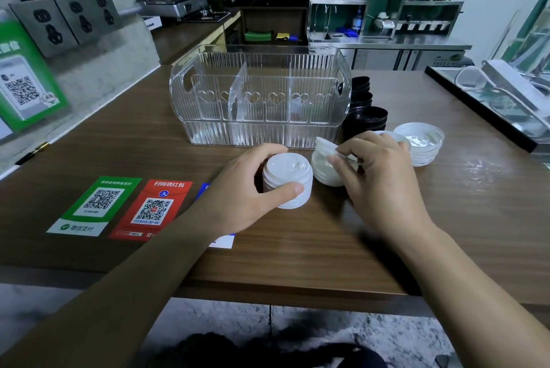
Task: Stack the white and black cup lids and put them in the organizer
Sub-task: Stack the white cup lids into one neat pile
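Observation:
A clear ribbed organizer (208, 129) with dividers stands on the wooden counter. In front of it my left hand (238, 198) grips a stack of white lids (287, 180), dome side up. Just to the right, my right hand (378, 171) pinches a single white lid (326, 146), tilted above an upturned white lid (324, 171) on the counter. Another stack of upturned white lids (422, 146) sits further right. Stacks of black lids (364, 119) stand beside the organizer's right end.
Green, red and blue QR code stickers (98, 204) lie on the counter (327, 242) at the left. A pen (32, 152) lies near the left wall. A glass display case (506, 99) borders the right side. A coffee machine stands behind.

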Available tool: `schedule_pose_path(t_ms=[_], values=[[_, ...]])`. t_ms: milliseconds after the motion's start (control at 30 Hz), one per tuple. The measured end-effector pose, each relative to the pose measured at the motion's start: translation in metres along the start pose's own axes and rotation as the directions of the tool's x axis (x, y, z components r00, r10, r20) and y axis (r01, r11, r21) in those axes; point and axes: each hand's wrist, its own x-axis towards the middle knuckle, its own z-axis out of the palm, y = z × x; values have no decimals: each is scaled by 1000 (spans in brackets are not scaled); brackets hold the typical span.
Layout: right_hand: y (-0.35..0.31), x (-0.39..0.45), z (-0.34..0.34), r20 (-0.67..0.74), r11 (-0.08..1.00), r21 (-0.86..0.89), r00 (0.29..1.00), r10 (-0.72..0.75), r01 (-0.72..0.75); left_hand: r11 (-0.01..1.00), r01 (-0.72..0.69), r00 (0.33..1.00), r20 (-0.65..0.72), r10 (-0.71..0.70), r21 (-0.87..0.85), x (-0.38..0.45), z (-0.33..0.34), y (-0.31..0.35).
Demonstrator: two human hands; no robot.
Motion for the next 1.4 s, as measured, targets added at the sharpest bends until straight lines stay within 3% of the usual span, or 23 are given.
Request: schedule_pose_path(t_ms=[167, 333, 533, 600, 800, 900, 1000, 1100, 1400], values=[[-15, 1, -14, -21, 960, 268, 996, 91, -82, 1000, -12, 999, -35, 12, -12, -4, 0, 7], [-28, 3, -23, 105, 773, 604, 981, 164, -194, 987, -158, 984, -79, 158, 9, -11, -5, 20], [-30, 8, -15, 297, 570, 762, 948, 111, -305, 948, -303, 931, -181, 316, 93, -11, -4, 25], [-34, 9, -13, 321, 547, 775, 943, 90, -316, 934, -334, 914, -200, 354, 127, -11, -4, 24], [-33, 20, -16, 244, 697, 688, 969, 40, -202, 948, -304, 906, -278, 318, 93, -7, -4, 18], [-32, 28, -20, 235, 865, 501, 966, -112, -22, 952, -292, 896, -321, 307, 96, -3, -3, 15], [-33, 36, -18, 290, 941, 316, 932, -217, 121, 962, -257, 899, -343, 273, 91, 0, -1, 14], [-31, 38, -11, 299, 963, 209, 927, -227, 168, 971, -220, 911, -336, 239, 97, 1, -2, 13], [-16, 24, 2, 300, 944, 302, 927, -224, 130, 1000, 2, 996, -90, -2, 9, 0, 0, 5]])
